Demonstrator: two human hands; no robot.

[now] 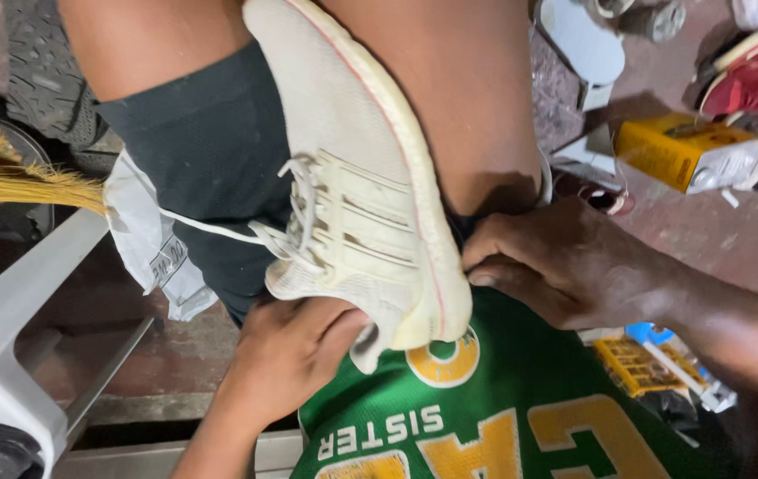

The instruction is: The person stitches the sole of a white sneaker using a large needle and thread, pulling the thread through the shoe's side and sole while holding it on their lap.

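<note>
1. Head view: a white sneaker (361,186) lies across the person's lap, sole edge turned toward the right, its heel end reaching the green jersey (503,390) and its toe pointing away.
2. The left hand (294,350) cups the heel end from below, fingers closed on the sneaker's collar; the loose lace (219,229) trails off to the left over the dark shorts (210,151).
3. The right hand (565,266) presses beside the sole edge at the thigh, fingers curled together; whether it pinches anything I cannot tell.
4. On the floor (716,239) to the right sit a yellow box (685,151) and a red shoe (756,75); a broom's bristles (15,182) and a white plastic chair (6,319) are at the left.
5. A judgement: a firm grip at the heel with the sole braced against the leg would keep the sneaker steady, and tucking the lace clear would stop it snagging.
</note>
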